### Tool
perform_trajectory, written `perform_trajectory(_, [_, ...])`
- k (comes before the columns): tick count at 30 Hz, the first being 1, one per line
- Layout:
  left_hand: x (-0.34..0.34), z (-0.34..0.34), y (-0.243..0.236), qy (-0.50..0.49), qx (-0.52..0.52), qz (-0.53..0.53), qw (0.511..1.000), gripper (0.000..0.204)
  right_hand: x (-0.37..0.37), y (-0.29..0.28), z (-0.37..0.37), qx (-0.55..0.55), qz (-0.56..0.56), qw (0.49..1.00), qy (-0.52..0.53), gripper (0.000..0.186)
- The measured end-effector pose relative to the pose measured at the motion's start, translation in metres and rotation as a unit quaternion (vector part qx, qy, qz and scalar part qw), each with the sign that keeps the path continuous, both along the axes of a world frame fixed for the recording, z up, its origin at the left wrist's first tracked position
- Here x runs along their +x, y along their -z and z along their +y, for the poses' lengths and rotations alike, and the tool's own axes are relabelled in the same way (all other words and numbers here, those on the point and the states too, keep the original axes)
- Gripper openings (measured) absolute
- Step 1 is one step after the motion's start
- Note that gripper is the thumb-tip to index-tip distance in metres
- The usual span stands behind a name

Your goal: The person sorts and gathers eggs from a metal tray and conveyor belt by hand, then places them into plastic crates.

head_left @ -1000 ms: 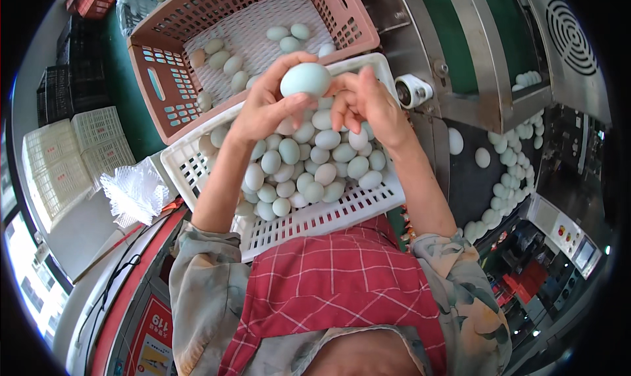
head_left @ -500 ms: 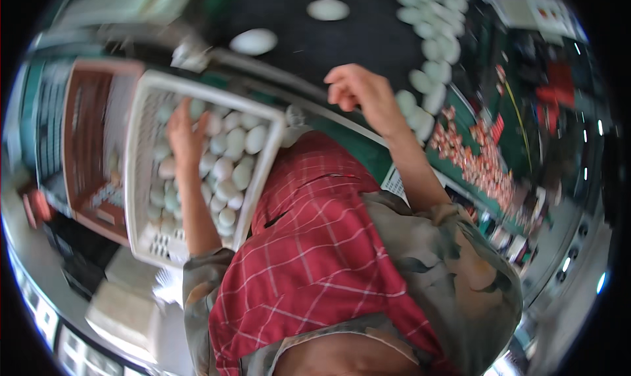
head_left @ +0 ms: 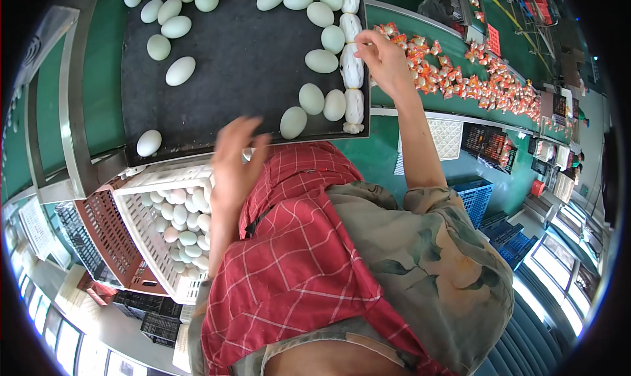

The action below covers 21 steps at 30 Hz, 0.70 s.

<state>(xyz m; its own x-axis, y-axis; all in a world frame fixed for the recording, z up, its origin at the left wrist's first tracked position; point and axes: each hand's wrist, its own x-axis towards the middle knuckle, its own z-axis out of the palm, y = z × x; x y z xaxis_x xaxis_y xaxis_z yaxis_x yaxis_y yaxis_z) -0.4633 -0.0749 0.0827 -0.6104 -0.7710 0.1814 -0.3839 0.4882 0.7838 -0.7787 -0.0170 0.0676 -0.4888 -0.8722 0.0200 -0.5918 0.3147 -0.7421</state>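
Observation:
My left hand (head_left: 236, 162), smeared by motion, is over the near edge of a black tray (head_left: 230, 73), beside the white crate; whether it holds anything is unclear. My right hand (head_left: 386, 64) hovers at the tray's right side with fingers loosely bent and slightly apart, nothing visible between them. Its fingertips are by a white wrapped roll (head_left: 353, 67) lining that side. Pale green eggs (head_left: 322, 60) lie along the tray's right and far parts, and a whitish egg (head_left: 149, 142) rests in its near left corner. Many eggs (head_left: 180, 213) fill the white crate (head_left: 131, 208).
A brown crate (head_left: 125, 231) stands left of the white one. Small red-and-white packets (head_left: 480, 90) cover a green surface at the right. A white perforated tray (head_left: 444, 139), a black crate (head_left: 490, 146) and blue crates (head_left: 474, 195) are lower right. A metal post (head_left: 75, 113) rises at left.
The view has swung, so the black tray shows more fully. My left hand has come out of the white crate to the tray's near edge. My right hand is now by the wrapped roll.

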Motion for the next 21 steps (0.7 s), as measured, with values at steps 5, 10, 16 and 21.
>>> perform_trajectory(5, [-0.081, -0.017, 0.017, 0.185, -0.072, -0.162, 0.966, 0.060, -0.002, -0.007, -0.013, 0.012, 0.005, 0.995, -0.096, 0.023])
perform_trajectory(10, [-0.089, -0.044, 0.031, 0.191, 0.044, -0.098, 0.976, 0.065, 0.009, 0.008, 0.002, 0.011, -0.005, 0.990, -0.144, 0.027])
perform_trajectory(16, [-0.113, -0.032, 0.049, 0.266, -0.041, -0.172, 0.947, 0.051, 0.019, 0.014, -0.006, -0.018, -0.024, 0.989, -0.145, 0.027])
perform_trajectory(21, [-0.087, -0.061, 0.037, 0.096, 0.625, 0.304, 0.713, 0.059, 0.018, 0.017, -0.011, -0.032, -0.031, 0.988, -0.146, 0.031])
